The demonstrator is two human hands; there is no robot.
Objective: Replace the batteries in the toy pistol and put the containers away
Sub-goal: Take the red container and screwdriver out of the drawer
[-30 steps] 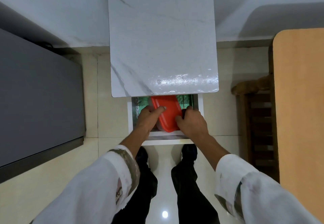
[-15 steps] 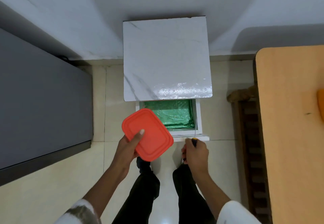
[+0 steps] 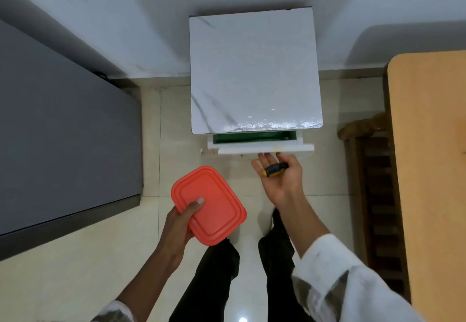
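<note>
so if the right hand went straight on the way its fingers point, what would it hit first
Most likely the white drawer front, just ahead of the right hand holding the screwdriver, though depth is unclear from above.

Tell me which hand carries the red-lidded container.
The left hand grips the red-lidded container, thumb on top; the right hand holds a black-and-yellow screwdriver instead.

The pale tiled floor [image 3: 75, 258] carries a marble-topped cabinet [image 3: 254, 74], its drawer [image 3: 262, 148] slightly open.
</note>
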